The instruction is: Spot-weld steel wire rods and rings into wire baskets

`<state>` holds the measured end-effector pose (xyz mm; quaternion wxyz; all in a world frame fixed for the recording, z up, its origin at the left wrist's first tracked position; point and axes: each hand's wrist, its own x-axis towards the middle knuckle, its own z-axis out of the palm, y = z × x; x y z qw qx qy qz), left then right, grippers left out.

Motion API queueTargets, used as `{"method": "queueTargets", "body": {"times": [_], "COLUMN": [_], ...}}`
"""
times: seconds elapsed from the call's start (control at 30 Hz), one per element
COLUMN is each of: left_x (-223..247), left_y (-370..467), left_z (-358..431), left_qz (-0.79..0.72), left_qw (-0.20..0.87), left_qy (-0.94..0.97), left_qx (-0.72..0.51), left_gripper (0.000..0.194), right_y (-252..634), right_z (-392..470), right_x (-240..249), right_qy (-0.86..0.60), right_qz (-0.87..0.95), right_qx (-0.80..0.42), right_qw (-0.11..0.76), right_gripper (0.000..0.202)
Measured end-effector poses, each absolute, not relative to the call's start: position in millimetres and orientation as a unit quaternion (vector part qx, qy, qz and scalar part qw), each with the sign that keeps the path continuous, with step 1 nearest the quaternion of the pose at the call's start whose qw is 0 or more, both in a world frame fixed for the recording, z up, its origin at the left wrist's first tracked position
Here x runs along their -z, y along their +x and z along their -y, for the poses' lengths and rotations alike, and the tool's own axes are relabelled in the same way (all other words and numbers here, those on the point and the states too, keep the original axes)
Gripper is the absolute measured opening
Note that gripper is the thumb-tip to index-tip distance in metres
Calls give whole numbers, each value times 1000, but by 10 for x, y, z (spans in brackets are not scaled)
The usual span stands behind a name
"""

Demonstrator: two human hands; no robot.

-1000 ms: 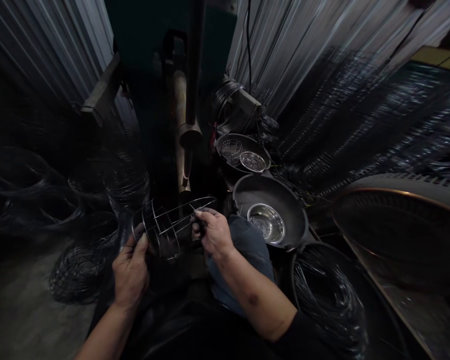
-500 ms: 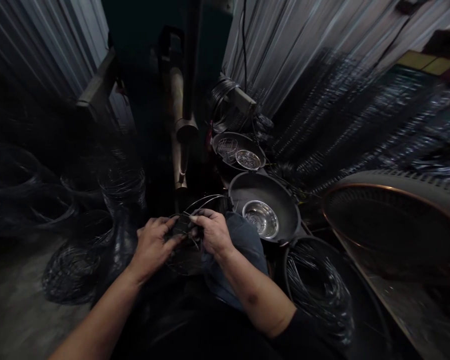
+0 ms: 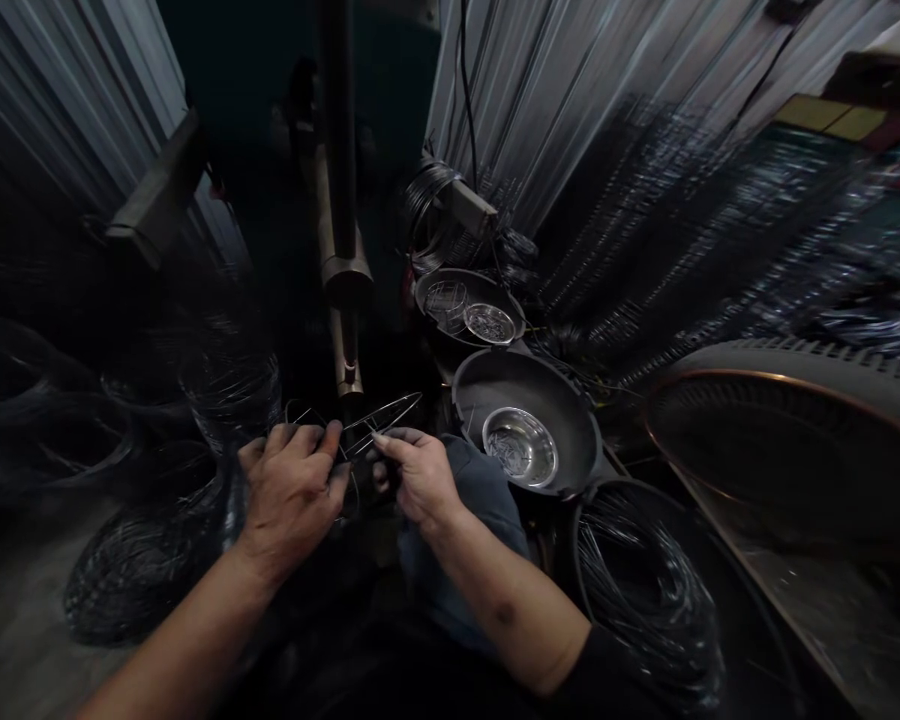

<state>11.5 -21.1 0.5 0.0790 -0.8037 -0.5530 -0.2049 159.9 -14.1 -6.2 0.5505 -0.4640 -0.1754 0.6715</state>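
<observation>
A thin wire frame [image 3: 387, 411] with curved loops is held between both hands, below the metal post and its cylindrical tips [image 3: 348, 376]. My left hand [image 3: 291, 495] is wrapped round its left side, fingers bent, back of the hand up. My right hand [image 3: 418, 470] pinches the frame's right part between thumb and forefinger, and the fingertips look dark. Part of the frame is hidden behind the left fingers. To the right of my right hand, a shiny metal bowl [image 3: 546, 452] with small pieces in it sits in a dark round pan [image 3: 487, 376].
Farther back is another pan [image 3: 429, 276] with a small bowl and wire pieces. Coiled wire [image 3: 645, 570] lies in a container at the lower right. Dark wire coils [image 3: 120, 570] sit on the left floor. A large round copper-edged rim [image 3: 765, 375] stands at the right.
The wire frame has tilted, its loop now pointing up to the right. My left hand has moved left and turned back up; my right hand keeps its pinch. The view has shifted slightly.
</observation>
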Motion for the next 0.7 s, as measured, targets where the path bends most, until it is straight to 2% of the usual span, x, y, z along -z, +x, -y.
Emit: {"method": "queueTargets", "body": {"times": [0.5, 0.7], "left_x": [-118, -173], "left_y": [5, -22], "left_z": [-87, -191], "left_qz": [516, 511], "left_qw": [123, 100], "left_qy": [-822, -833], "left_qx": [206, 188], "left_gripper": [34, 31], "right_y": [1389, 1374], "right_z": [-117, -194], "right_x": [130, 116], "right_qy": [-411, -419], "right_qz": [151, 159], "right_qx": [-675, -669], "right_qw": [594, 593], "right_gripper": [26, 28]}}
